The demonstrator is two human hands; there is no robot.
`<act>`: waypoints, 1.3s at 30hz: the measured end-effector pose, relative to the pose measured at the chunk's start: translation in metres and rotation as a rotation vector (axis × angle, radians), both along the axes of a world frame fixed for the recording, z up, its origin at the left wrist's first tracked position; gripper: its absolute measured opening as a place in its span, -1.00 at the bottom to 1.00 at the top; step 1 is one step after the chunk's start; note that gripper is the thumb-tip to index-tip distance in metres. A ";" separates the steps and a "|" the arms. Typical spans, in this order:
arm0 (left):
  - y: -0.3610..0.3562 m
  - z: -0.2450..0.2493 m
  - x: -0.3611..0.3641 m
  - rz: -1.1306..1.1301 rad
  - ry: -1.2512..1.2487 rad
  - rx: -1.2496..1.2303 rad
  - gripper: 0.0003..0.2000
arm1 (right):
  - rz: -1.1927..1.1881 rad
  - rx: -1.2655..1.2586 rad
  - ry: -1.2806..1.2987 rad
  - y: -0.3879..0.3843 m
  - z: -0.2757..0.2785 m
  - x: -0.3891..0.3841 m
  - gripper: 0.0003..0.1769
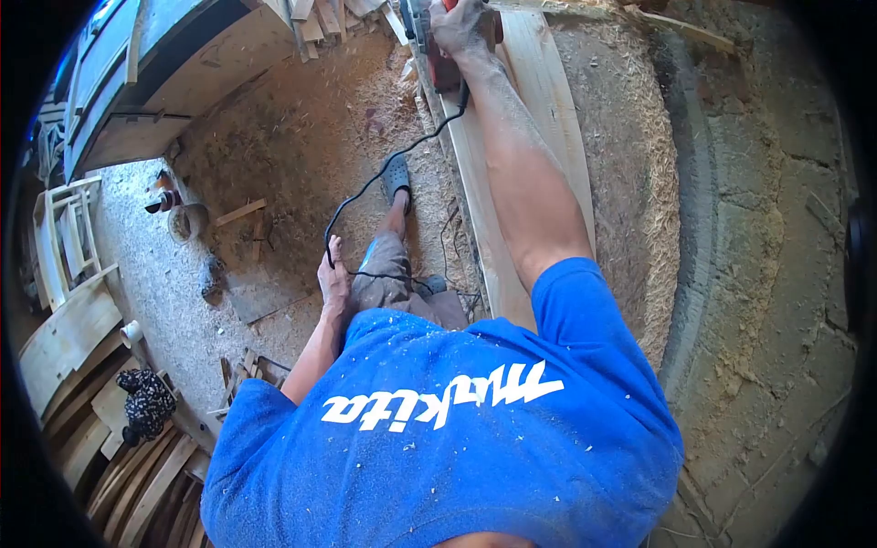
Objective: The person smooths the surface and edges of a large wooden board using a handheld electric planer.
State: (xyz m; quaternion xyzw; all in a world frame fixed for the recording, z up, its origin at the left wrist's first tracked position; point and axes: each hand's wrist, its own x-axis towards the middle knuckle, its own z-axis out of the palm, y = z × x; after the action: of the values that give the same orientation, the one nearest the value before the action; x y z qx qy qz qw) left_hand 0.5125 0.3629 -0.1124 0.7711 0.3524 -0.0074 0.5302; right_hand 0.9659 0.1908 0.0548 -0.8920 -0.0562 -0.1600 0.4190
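At the top of the view my right hand point(459, 29) is closed around the handle of a red and dark power planer point(443, 73), partly cut off by the frame edge. The planer rests on a long pale wooden plank point(501, 215), which runs beneath my right forearm. From the tool's rear a black power cord point(375, 175) loops down to my left side. There my left hand point(334, 279) is closed on the cord, beside my thigh and away from the plank.
Curly wood shavings point(665, 237) lie in a heap along the plank's right side. Sawdust covers the floor point(274, 137). Curved wooden pieces point(78, 342) are stacked at left, near a patterned dark bundle point(146, 402). A power tool point(163, 194) sits on the floor, and a large bluish framed structure point(137, 82) stands upper left.
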 end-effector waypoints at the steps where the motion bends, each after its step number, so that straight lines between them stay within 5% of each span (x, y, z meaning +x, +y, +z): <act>1: 0.000 0.001 0.000 -0.005 -0.001 -0.008 -0.38 | 0.024 0.013 -0.001 -0.005 -0.008 -0.002 -0.39; 3: 0.001 -0.004 -0.002 -0.011 0.015 -0.012 -0.39 | 0.084 -0.080 -0.220 -0.020 -0.014 -0.036 -0.39; 5: 0.000 -0.009 -0.008 -0.011 0.035 -0.015 -0.39 | 0.128 -0.037 0.088 -0.046 0.015 -0.108 -0.39; 6: -0.001 -0.012 -0.008 -0.030 0.054 -0.017 -0.40 | 0.086 -0.004 0.131 -0.060 0.009 -0.143 -0.54; 9: -0.006 -0.022 -0.005 -0.060 0.100 -0.033 -0.48 | 0.085 -0.005 0.038 -0.108 0.014 -0.270 -0.48; 11: -0.009 -0.046 -0.011 -0.244 -0.149 0.079 -0.55 | 0.005 -0.086 0.036 -0.135 0.021 -0.353 -0.51; 17: -0.051 -0.015 0.005 -0.359 -0.086 0.005 -0.59 | -0.104 -0.007 0.372 -0.202 0.023 -0.555 -0.49; 21: -0.059 0.001 0.002 -0.513 -0.129 -0.002 -0.57 | -0.139 0.008 0.368 -0.187 0.024 -0.524 -0.48; 32: -0.017 -0.006 0.003 -0.340 0.085 -0.042 -0.51 | -0.081 0.072 0.100 -0.114 0.013 -0.192 -0.37; 39: -0.003 -0.006 0.005 -0.474 0.156 0.049 -0.53 | 0.033 0.191 -0.312 -0.068 -0.020 -0.005 -0.69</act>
State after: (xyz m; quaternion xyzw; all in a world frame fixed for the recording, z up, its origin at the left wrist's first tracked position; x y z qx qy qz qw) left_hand 0.5180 0.3596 -0.1184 0.8420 0.2015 -0.1824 0.4660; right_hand 0.9608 0.1226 0.0352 -0.8114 -0.1197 -0.2941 0.4907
